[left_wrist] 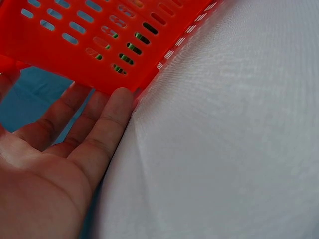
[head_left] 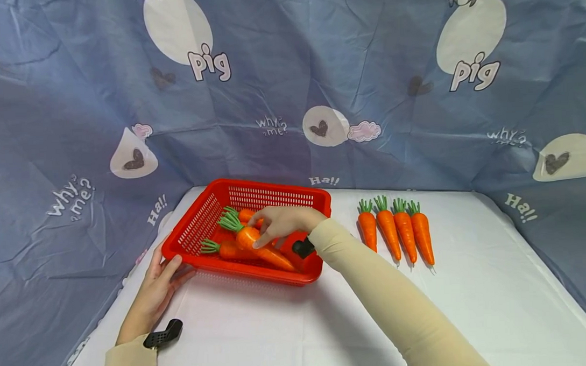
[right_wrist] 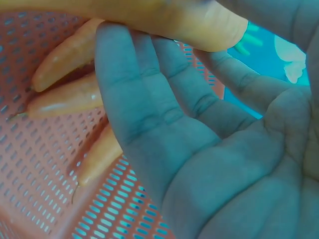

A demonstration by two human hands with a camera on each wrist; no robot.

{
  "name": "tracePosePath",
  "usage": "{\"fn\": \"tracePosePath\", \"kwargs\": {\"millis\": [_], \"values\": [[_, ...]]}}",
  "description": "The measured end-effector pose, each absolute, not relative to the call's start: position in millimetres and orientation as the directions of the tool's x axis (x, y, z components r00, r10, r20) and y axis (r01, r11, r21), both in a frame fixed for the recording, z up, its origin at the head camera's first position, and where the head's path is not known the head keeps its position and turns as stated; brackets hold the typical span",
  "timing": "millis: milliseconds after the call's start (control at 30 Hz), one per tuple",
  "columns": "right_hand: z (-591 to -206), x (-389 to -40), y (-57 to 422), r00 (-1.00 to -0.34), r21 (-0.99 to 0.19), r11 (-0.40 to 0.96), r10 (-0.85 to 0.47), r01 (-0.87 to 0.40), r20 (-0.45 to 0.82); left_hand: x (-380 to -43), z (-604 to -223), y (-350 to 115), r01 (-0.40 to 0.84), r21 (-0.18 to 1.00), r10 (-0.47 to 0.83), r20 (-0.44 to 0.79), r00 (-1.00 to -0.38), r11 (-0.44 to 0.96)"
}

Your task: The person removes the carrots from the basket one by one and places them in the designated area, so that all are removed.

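My right hand (head_left: 282,221) reaches into a red plastic basket (head_left: 216,191) and holds an orange carrot (head_left: 278,259) with green stalks. In the right wrist view that carrot (right_wrist: 164,20) lies across the fingertips, above three other carrots (right_wrist: 65,97) on the basket's slotted bottom. Beside the near left corner is my left hand (head_left: 156,290), its thumb over the rim and its other fingers outside and below. The left wrist view shows its fingers (left_wrist: 107,119) touching the basket's red edge (left_wrist: 70,74).
Several carrots (head_left: 405,233) lie side by side on the white table (head_left: 476,284), right of the basket, stalks toward the back. A blue printed cloth (head_left: 280,86) hangs behind the table and along its sides.
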State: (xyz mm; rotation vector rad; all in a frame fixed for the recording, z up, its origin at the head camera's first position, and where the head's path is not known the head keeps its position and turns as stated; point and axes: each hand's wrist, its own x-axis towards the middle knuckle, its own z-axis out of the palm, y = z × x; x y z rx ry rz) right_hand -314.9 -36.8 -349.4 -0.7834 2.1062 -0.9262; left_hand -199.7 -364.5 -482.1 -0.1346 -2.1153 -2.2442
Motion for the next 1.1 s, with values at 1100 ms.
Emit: {"fn": "tracePosePath", "kwargs": {"millis": [1100], "values": [[-322.2, -305.7, 23.2, -0.64, -0.862, 0.412, -0.755, -0.294, -0.143, -200.1, -481.9, -364.0, 0.098, 0.994, 0.02, 0.1, -0.995, -0.056]]}}
